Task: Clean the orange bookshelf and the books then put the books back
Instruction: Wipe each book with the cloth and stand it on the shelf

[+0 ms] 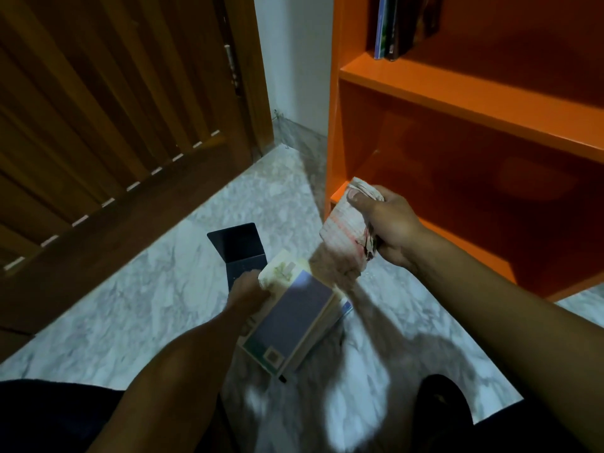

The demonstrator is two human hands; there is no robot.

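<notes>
The orange bookshelf (457,103) fills the right of the view, standing on the marble floor (157,289) just beside the white wall and near the wooden door (98,109). Take it as the container here: 2 compartments show. The upper one holds a few upright books (387,27) pushed to its left end, against the side panel; I cannot count them surely. The lower compartment shows nothing in it but bare orange board, and that looks like the reason the rest of the books are out on the floor: the shelf is emptied so it can be wiped.

Down to the floor now. A stack of books (294,322) lies in front of the person, flat, close to the shelf's open face, probably so each one goes back with a short reach. The top book has a pale cover with a grey-blue panel. The left hand (248,291) grips that stack at its far left edge, fingers curled over the corner, steadying or lifting it; which, I cannot tell.

Behind it a dark blue object (237,250), like a thin folded cover, lies apart on the marble.

The right hand (382,223) is closed tight round a bunched white cloth (346,230) with a red stripe, thumb pressed on top. It hangs just above the books, at the shelf's lower front corner, ready to wipe, I judge.
</notes>
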